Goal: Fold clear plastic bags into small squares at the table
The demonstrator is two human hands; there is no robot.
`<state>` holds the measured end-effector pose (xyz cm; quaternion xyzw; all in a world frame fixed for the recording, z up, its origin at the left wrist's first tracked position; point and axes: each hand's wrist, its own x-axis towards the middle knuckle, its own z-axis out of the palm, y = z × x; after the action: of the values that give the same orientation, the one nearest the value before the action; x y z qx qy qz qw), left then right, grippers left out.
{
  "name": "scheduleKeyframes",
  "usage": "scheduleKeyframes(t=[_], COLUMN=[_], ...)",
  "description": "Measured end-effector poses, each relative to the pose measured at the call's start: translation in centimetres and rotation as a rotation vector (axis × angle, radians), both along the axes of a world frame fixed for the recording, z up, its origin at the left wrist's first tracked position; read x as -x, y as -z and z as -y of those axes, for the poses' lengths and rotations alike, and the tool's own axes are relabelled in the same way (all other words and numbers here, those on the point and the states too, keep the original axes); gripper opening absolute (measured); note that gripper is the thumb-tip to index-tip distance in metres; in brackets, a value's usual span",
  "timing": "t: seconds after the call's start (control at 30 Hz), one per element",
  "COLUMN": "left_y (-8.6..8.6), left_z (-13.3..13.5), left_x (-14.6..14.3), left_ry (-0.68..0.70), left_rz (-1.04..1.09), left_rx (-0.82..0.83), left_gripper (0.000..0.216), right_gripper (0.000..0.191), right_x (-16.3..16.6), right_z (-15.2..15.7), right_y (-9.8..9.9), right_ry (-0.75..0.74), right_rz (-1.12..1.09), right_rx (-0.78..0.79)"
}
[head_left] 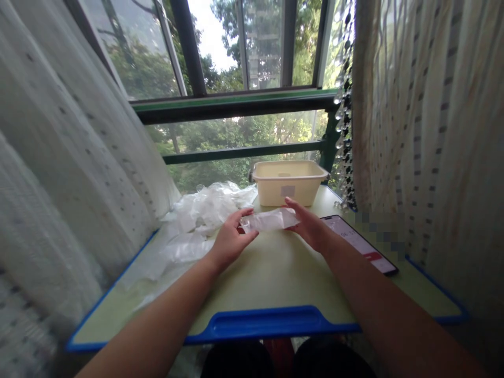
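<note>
A small clear plastic bag [268,220] is held just above the green table [268,278] between both my hands. My left hand [231,237] pinches its left end with thumb and fingers. My right hand [311,226] holds the right end, fingers curled behind the bag. A loose pile of clear plastic bags [205,212] lies to the left of my left hand. Beyond the held bag stands a cream plastic tub [289,181] at the table's far edge.
A phone [360,242] with a lit screen lies on the table right of my right arm. The table has a blue rim [260,323]. Sheer curtains hang close on both sides, with a bead string at the right and a window ahead.
</note>
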<state>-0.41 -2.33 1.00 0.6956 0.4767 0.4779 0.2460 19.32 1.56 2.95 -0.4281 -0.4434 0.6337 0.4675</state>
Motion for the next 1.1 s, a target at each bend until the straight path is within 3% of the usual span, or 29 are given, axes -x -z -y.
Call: scheduleKeyframes(t=[0.13, 0.23, 0.4, 0.67, 0.87, 1.1], left_y=[-0.1, -0.3, -0.6, -0.8, -1.5, -1.8], left_z=[0.2, 0.2, 0.0, -0.4, 0.0, 0.5], left_x=[-0.1, -0.2, -0.1, 0.6, 0.7, 0.8], left_ry=[0.092, 0.149, 0.157, -0.002, -0.018, 0.197], left_rz=[0.126, 0.321, 0.538, 0.525, 0.584, 0.664], left_rx=[0.066, 0.204, 0.488, 0.365, 0.432, 0.543], left_gripper=[0.060, 0.063, 0.040, 0.037, 0.035, 0.059], right_gripper=[0.028, 0.024, 0.022, 0.027, 0.013, 0.013], right_x=[0.0, -0.3, -0.7, -1.5, -2.1, -2.3], right_z=[0.3, 0.3, 0.3, 0.8, 0.3, 0.0], right_y=[-0.1, 0.0, -0.3, -0.6, -0.4, -0.5], right_ry=[-0.032, -0.042, -0.049, -0.370, -0.295, -0.299], right_rz=[0.083, 0.109, 0.150, 0.160, 0.184, 0.155], right_rx=[-0.039, -0.033, -0.044, 0.051, 0.080, 0.162])
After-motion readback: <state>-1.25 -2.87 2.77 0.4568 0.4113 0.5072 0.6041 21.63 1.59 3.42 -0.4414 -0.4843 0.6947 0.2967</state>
